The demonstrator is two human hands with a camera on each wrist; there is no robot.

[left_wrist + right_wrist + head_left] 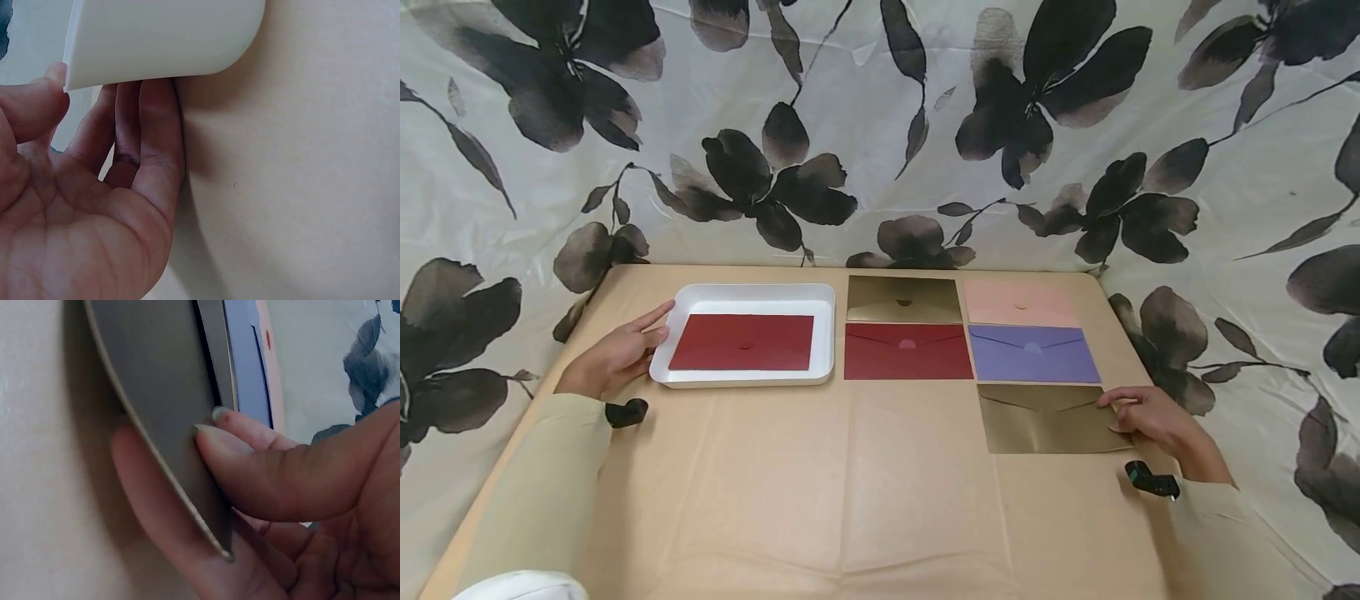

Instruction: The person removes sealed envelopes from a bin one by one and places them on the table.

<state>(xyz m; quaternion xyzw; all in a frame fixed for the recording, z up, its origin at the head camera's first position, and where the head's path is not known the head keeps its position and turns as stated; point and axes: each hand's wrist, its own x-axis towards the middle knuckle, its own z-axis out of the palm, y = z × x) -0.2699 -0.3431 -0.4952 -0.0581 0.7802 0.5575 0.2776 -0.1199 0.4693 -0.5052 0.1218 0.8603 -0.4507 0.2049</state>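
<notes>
My left hand [616, 357] holds the left end of a white tray [752, 293], thumb at the rim and fingers beneath it. In the left wrist view the tray's wall [162, 37] hides the fingertips. A red envelope [741, 342] lies flat inside the tray. On the right, my right hand [1157, 421] pinches the right end of a gold envelope [1048, 421]. Up close in the right wrist view, the thumb presses on the face of this gold envelope [150, 375], a finger lies underneath, and its near edge bends up off the table.
Beyond the held envelope lie a blue envelope [1033, 357] and a red envelope [908, 357]. Behind these are a pink envelope [1018, 302] and another gold envelope [904, 296]. All rest on a tan-covered table [775, 483]; a floral cloth [880, 125] surrounds it.
</notes>
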